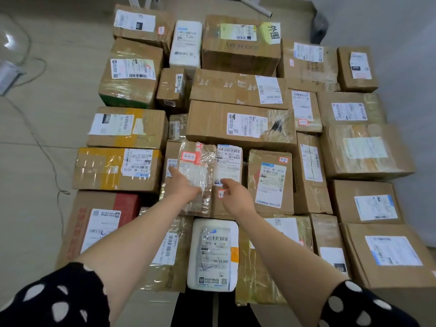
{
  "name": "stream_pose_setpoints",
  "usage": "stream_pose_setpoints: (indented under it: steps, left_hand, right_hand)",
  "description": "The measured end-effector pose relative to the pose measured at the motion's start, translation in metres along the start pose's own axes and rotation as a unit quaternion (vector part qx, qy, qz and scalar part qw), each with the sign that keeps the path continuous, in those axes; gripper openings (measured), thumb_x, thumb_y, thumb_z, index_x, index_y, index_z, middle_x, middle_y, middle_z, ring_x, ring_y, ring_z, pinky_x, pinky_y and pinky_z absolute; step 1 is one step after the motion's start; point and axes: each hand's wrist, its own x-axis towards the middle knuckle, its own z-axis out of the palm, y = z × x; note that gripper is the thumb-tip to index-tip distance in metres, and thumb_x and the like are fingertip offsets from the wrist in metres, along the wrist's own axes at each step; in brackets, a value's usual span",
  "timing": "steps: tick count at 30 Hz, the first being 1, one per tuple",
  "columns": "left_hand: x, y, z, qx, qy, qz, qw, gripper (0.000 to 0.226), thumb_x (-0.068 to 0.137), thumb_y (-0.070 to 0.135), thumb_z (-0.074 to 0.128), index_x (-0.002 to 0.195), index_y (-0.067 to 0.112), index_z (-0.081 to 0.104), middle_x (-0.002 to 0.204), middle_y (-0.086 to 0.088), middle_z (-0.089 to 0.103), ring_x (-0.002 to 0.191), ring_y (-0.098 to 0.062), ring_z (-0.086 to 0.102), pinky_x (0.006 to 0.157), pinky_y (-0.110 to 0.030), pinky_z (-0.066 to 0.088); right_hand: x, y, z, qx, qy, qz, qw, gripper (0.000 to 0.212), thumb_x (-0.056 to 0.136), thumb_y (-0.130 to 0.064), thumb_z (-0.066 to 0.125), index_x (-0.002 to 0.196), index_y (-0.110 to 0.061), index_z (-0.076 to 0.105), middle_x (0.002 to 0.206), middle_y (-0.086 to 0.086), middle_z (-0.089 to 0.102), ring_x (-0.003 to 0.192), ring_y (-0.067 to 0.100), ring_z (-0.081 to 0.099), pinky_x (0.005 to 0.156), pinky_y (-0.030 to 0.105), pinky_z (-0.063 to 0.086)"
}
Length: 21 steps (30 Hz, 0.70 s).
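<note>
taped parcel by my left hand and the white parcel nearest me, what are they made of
Taped parcel: apparently brown cardboard, wrapped in glossy clear tape that crinkles and glints. White parcel: likely a soft plastic or foam mailer, matt, with rounded, puffy edges.
</note>
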Motion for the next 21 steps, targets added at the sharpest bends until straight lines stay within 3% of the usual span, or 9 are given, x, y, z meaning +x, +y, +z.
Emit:
stream_pose_setpoints:
  steps: [2,4,8,11,14,18,21]
  left_hand:
    - [0.007,-0.005,-0.002,-0.013,-0.013,0.008,1.0,0.084,0.073,0.019,0.079,0.141,0.009,0.031,0.126,-0.014,0.057,0.11,-0.03,0.058,0.09,-0.04,0.052]
    - [0.012,-0.008,-0.004,-0.028,-0.031,0.018,0.999,0.063,0.073,0.016,0.075,0.128,0.008,0.045,0.114,-0.011,0.064,0.1,-0.028,0.062,0.082,-0.038,0.054]
    - [0.009,-0.009,-0.012,-0.061,-0.04,0.029,0.997,0.046,0.079,0.012,0.066,0.123,0.013,0.051,0.111,-0.007,0.064,0.098,-0.027,0.062,0.083,-0.037,0.054]
    - [-0.008,-0.009,-0.022,-0.101,-0.052,0.042,0.993,0.03,0.086,0.008,0.057,0.116,0.013,0.055,0.107,-0.005,0.063,0.098,-0.025,0.061,0.077,-0.032,0.051]
    - [-0.022,-0.011,-0.03,-0.106,-0.043,0.06,0.992,0.02,0.089,0.003,0.051,0.102,0.018,0.054,0.102,-0.005,0.062,0.095,-0.025,0.059,0.082,-0.034,0.05]
    - [-0.036,-0.015,-0.035,-0.077,-0.035,0.078,0.993,0.027,0.087,0.003,0.054,0.112,0.013,0.056,0.11,-0.009,0.064,0.1,-0.027,0.061,0.088,-0.035,0.052]
    - [-0.039,-0.018,-0.033,-0.008,-0.034,0.093,0.995,0.035,0.087,0.005,0.055,0.121,0.012,0.052,0.116,-0.009,0.062,0.107,-0.029,0.059,0.095,-0.04,0.049]
  right_hand:
    - [0.0,-0.007,0.007,0.007,-0.02,-0.002,1.0,0.045,0.095,-0.003,0.037,0.138,-0.011,0.047,0.132,0.008,0.056,0.121,0.027,0.051,0.097,0.034,0.042]
    - [0.003,-0.014,0.015,0.019,-0.047,0.012,0.999,0.038,0.094,-0.005,0.04,0.13,-0.011,0.051,0.122,0.009,0.061,0.114,0.029,0.055,0.093,0.035,0.045]
    - [0.009,-0.016,0.028,0.056,-0.024,0.031,0.998,0.017,0.093,-0.016,0.05,0.105,-0.008,0.058,0.099,0.009,0.066,0.091,0.027,0.061,0.079,0.037,0.049]
    - [0.002,-0.013,0.032,0.093,0.008,0.04,0.995,0.011,0.088,-0.011,0.051,0.096,-0.007,0.058,0.086,0.01,0.064,0.073,0.023,0.056,0.068,0.039,0.049]
    - [-0.009,-0.017,0.029,0.123,0.033,0.042,0.991,0.007,0.088,-0.007,0.05,0.09,-0.012,0.054,0.074,0.003,0.056,0.063,0.016,0.048,0.06,0.033,0.043]
    - [-0.017,-0.027,0.025,0.136,0.058,-0.004,0.989,0.025,0.094,-0.013,0.046,0.119,-0.016,0.053,0.097,-0.001,0.063,0.085,0.018,0.058,0.075,0.032,0.048]
    - [-0.025,-0.029,0.026,0.118,0.029,-0.048,0.991,0.046,0.092,-0.013,0.047,0.136,-0.026,0.042,0.114,-0.002,0.06,0.105,0.021,0.056,0.091,0.036,0.047]
